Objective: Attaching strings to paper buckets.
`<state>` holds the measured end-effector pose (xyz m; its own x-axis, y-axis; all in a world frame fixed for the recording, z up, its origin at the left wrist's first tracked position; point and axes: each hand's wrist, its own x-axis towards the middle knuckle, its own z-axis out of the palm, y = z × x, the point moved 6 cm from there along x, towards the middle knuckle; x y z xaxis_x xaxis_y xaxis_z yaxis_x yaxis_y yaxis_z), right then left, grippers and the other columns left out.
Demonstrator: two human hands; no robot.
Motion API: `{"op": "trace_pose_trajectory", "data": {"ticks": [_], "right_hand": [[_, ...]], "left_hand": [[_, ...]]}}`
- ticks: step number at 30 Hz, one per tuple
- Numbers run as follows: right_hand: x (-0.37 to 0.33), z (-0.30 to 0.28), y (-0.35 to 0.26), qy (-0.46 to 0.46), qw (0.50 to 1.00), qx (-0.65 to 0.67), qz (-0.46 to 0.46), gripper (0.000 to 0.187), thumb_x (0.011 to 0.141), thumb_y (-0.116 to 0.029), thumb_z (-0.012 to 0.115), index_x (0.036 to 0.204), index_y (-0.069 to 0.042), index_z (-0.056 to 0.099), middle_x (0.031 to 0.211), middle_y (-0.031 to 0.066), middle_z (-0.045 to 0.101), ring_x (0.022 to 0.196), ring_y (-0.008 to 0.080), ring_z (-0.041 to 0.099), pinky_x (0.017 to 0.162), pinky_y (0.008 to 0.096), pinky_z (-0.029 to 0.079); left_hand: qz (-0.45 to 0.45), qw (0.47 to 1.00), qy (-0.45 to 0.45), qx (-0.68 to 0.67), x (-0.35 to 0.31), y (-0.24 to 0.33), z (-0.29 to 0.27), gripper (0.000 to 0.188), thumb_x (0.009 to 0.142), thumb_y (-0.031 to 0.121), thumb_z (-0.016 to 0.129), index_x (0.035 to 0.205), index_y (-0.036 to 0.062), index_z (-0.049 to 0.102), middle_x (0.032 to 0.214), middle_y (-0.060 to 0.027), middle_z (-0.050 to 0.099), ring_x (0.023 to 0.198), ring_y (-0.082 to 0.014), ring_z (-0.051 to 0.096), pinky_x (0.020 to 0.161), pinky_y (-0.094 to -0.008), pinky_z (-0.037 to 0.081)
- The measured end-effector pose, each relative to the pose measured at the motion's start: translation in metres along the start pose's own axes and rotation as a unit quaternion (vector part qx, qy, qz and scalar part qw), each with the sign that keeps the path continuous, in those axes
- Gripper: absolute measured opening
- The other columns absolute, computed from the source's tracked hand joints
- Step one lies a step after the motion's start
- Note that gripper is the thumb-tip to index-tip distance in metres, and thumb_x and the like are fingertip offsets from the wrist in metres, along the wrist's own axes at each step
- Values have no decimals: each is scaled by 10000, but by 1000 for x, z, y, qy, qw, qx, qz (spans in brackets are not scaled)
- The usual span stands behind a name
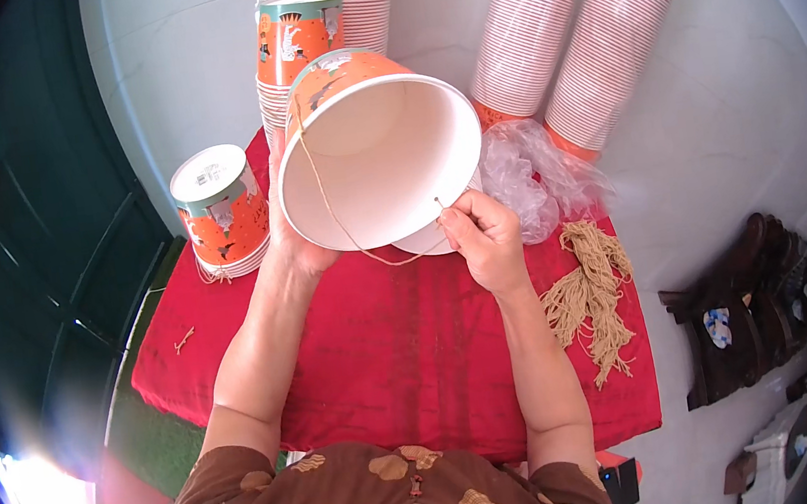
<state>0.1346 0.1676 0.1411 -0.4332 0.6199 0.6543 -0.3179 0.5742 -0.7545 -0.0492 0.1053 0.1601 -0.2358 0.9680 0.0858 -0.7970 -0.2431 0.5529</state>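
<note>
A large paper bucket (377, 159), orange and green outside and white inside, is tilted so that its open mouth faces me. My left hand (300, 243) supports it at the left side, fingers partly hidden behind the wall. A thin tan cord (323, 183) hangs from the rim's upper left and loops below the mouth toward my right hand (484, 234). There, thumb and forefinger pinch the cord's end at the lower right rim, beside a small hole (438, 200). Behind the bucket, part of a white round piece (432, 240) shows.
A short stack of upside-down buckets (223, 214) with cords stands left on the red cloth (386, 355); another stack (297, 38) rises behind. Tall wrapped stacks (532, 25) lean at the wall. Crumpled plastic (531, 181) and a cord bundle (589, 285) lie at right; a cord scrap (184, 340) lies left.
</note>
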Motion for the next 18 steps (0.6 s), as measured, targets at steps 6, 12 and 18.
{"op": "trace_pose_trajectory", "data": {"ticks": [6, 12, 18], "right_hand": [[2, -3, 3, -37, 997, 39, 56, 220, 974, -166, 595, 821, -8, 600, 643, 2, 552, 501, 40, 435, 434, 190, 328], [2, -10, 6, -34, 986, 87, 136, 259, 989, -233, 575, 887, -4, 640, 694, 62, 629, 455, 41, 427, 385, 184, 310], [1, -6, 8, -28, 988, 66, 138, 210, 968, -188, 605, 897, 6, 643, 681, 55, 624, 448, 36, 421, 386, 178, 305]], "left_hand": [[3, 1000, -23, -10, 2, 1, -3, 749, 897, 719, 410, 1430, 194, 434, 1383, -90, 506, 1233, -277, 522, 936, -522, 496], [58, 997, 8, 52, -7, 3, 8, 754, 896, 717, 421, 1424, 180, 442, 1372, -66, 522, 1221, -236, 530, 956, -470, 481], [53, 998, -29, 32, -3, 1, 5, 737, 911, 700, 412, 1430, 175, 426, 1371, -60, 522, 1225, -224, 528, 969, -449, 481]]}}
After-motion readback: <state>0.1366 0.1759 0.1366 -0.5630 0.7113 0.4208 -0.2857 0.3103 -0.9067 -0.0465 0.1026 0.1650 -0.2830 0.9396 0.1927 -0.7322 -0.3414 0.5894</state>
